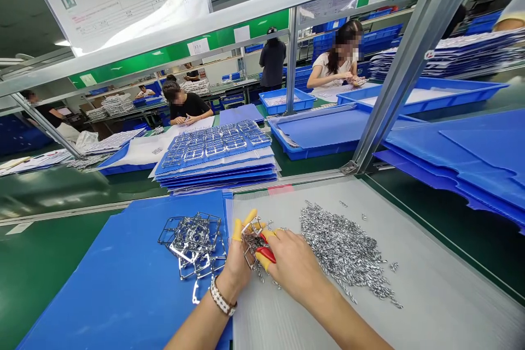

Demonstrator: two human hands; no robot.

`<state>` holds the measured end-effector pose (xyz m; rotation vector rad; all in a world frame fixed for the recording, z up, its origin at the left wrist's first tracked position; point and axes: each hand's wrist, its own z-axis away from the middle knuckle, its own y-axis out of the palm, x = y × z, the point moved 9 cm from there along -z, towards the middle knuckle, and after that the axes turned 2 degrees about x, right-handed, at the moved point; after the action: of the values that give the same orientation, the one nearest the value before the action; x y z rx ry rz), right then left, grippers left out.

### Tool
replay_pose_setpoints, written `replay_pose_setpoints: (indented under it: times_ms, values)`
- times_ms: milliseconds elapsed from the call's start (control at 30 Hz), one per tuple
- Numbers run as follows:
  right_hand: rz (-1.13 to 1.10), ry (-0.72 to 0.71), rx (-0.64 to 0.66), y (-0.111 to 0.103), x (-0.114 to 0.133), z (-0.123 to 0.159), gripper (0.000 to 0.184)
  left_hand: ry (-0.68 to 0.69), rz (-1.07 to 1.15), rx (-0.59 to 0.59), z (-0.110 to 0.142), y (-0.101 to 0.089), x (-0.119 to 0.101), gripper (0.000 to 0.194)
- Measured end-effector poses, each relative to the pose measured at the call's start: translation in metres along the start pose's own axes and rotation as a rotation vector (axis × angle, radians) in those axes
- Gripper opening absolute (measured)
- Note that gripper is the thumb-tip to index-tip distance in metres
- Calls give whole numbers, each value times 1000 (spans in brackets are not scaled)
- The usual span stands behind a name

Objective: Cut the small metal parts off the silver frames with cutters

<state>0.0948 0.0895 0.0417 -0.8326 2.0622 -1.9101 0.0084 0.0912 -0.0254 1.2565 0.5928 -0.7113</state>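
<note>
My left hand (235, 265), in yellow finger cots with a white beaded band at the wrist, grips a silver wire-like metal frame (251, 235) with small pieces hanging off it. My right hand (293, 265), also wearing yellow finger cots, is shut on red-handled side cutters (266, 254), whose jaws are hidden among the metal. To the left, a tangled heap of metal frames (191, 243) lies on a blue plastic sheet (123, 284). To the right, a pile of small silver parts (342, 249) lies on a grey corrugated sheet (394, 290).
Beyond my sheets, a stack of blue sheets (215, 167) carries metal frames. Blue trays (422, 90) and loose blue sheets sit on the green bench, behind a metal rail (410, 65). Several co-workers sit or stand farther back among stacked parts.
</note>
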Motion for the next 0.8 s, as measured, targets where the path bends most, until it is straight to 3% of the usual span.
replay_pose_setpoints:
  times_ms: [200,333,467,800]
  values:
    - [55,33,70,-2,-2,2,18,18,-72,-5,2,-2,2,57]
    - [83,57,11,-10,-14,5,22,-92,-37,-42,2,-7,11,60]
    - [84,106,-26,-11,-30,3,24,-145,61,39,1,0,15,60]
    - [53,102,2,-2,-30,-3,22,-109,37,40,3,1,12,58]
